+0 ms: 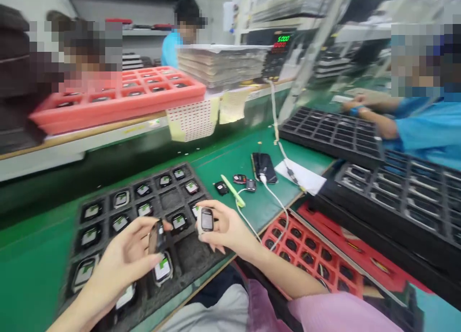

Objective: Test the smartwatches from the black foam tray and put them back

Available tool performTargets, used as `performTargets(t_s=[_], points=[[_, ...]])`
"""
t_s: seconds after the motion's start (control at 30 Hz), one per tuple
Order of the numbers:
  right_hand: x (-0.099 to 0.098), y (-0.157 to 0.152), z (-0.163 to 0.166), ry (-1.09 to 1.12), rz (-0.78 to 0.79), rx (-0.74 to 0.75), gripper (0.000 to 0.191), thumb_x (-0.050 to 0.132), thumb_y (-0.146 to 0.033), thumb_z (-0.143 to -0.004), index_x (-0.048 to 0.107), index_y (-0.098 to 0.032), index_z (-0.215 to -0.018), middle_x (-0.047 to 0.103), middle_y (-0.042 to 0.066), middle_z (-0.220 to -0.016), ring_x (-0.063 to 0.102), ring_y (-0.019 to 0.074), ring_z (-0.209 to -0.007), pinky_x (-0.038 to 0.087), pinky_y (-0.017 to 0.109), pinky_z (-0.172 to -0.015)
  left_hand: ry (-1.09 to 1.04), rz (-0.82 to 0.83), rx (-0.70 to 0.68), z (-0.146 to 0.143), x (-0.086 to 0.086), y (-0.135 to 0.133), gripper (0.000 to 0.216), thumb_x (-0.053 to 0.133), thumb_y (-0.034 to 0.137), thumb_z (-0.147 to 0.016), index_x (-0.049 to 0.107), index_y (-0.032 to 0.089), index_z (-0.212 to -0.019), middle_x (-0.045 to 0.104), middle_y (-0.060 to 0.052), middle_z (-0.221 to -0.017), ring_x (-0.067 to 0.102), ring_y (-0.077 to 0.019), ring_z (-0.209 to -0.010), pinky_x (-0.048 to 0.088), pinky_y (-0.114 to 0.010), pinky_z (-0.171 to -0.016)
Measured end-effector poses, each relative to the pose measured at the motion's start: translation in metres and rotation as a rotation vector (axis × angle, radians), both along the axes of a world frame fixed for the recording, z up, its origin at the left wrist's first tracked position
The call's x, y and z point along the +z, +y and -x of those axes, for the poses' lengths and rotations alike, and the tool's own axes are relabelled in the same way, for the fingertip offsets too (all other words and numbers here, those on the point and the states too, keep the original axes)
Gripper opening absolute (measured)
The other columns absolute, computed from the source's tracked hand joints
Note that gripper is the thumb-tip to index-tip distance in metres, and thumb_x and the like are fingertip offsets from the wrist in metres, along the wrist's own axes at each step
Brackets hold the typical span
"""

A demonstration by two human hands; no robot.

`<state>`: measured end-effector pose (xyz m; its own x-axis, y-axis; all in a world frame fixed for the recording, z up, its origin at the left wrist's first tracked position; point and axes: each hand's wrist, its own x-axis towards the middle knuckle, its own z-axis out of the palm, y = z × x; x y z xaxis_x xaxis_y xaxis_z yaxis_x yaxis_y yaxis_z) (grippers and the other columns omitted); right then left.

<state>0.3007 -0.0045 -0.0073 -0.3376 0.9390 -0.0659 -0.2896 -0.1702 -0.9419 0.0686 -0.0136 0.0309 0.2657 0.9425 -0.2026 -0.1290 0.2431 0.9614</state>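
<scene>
My left hand (124, 257) pinches a small dark watch body (157, 237) above a black compartment tray (108, 212) that holds several similar watch bodies with green-marked screens. My right hand (225, 229) grips another small watch body (206, 219), its dark screen facing me, just right of the left hand. Both hands hover over the tray's near right part, close together but apart.
A phone (264, 166) with a white cable, a green pen-like tool (233, 190) and small parts lie on the green mat (237, 154). Red tray (309, 255) and black trays (334, 133) stand right. A red tray (118, 99) rests on the shelf. Co-workers sit around.
</scene>
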Motion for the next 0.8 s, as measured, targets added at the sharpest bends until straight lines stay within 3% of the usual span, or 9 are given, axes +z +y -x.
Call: performTargets(t_s=[0.2, 0.4, 0.5, 0.6, 0.7, 0.8], points=[[0.004, 0.005, 0.014, -0.007, -0.075, 0.013, 0.062, 0.076, -0.019, -0.073, 0.049, -0.023, -0.128, 0.061, 0.005, -0.096, 0.059, 0.0087, -0.055, 0.046, 0.015, -0.036, -0.204, 0.121, -0.039, -0.005, -0.004, 0.012, 0.039, 0.069, 0.007, -0.062, 0.054, 0.019, -0.096, 0.069, -0.006, -0.096, 0.06, -0.0157, -0.081, 0.044, -0.026, -0.073], [0.003, 0.009, 0.022, -0.078, -0.13, -0.15, 0.031, 0.061, -0.036, -0.087, 0.062, -0.018, -0.113, 0.06, 0.0, -0.065, 0.046, 0.0052, -0.036, 0.033, 0.015, -0.03, -0.18, 0.183, -0.101, 0.0, -0.012, 0.011, 0.055, 0.058, -0.002, -0.062, 0.052, 0.02, -0.112, 0.064, -0.001, -0.088, 0.056, -0.0126, -0.079, 0.04, -0.022, -0.066], [0.003, 0.009, 0.025, -0.142, -0.125, -0.192, 0.029, 0.063, -0.037, -0.086, 0.065, -0.017, -0.108, 0.061, 0.0, -0.066, 0.04, 0.0028, -0.034, 0.03, 0.015, -0.03, -0.251, 0.186, -0.119, -0.002, -0.012, 0.01, 0.055, 0.058, 0.001, -0.064, 0.052, 0.018, -0.116, 0.064, -0.005, -0.092, 0.06, -0.0186, -0.09, 0.046, -0.029, -0.076], [0.003, 0.007, 0.025, -0.082, -0.114, -0.149, 0.035, 0.056, -0.044, -0.09, 0.064, -0.017, -0.111, 0.062, 0.002, -0.067, 0.05, 0.0078, -0.038, 0.037, 0.017, -0.031, -0.344, 0.157, -0.107, -0.006, -0.015, 0.009, 0.054, 0.059, 0.007, -0.068, 0.049, 0.017, -0.121, 0.063, -0.008, -0.096, 0.064, -0.0252, -0.093, 0.049, -0.042, -0.083], [0.007, 0.004, 0.024, -0.01, -0.088, -0.064, 0.039, 0.051, -0.047, -0.091, 0.064, -0.017, -0.111, 0.064, 0.006, -0.075, 0.062, 0.0158, -0.049, 0.046, 0.022, -0.032, -0.324, 0.075, -0.076, -0.008, -0.017, 0.007, 0.045, 0.059, 0.017, -0.081, 0.045, 0.018, -0.124, 0.063, -0.008, -0.095, 0.065, -0.0222, -0.087, 0.052, -0.041, -0.08], [0.012, 0.001, 0.024, -0.01, -0.068, 0.016, 0.037, 0.052, -0.044, -0.091, 0.064, -0.017, -0.113, 0.066, 0.009, -0.088, 0.064, 0.0166, -0.051, 0.047, 0.023, -0.031, -0.26, 0.032, -0.073, -0.009, -0.014, 0.007, 0.039, 0.057, 0.031, -0.088, 0.046, 0.017, -0.124, 0.064, -0.007, -0.09, 0.065, -0.0193, -0.081, 0.054, -0.038, -0.076]])
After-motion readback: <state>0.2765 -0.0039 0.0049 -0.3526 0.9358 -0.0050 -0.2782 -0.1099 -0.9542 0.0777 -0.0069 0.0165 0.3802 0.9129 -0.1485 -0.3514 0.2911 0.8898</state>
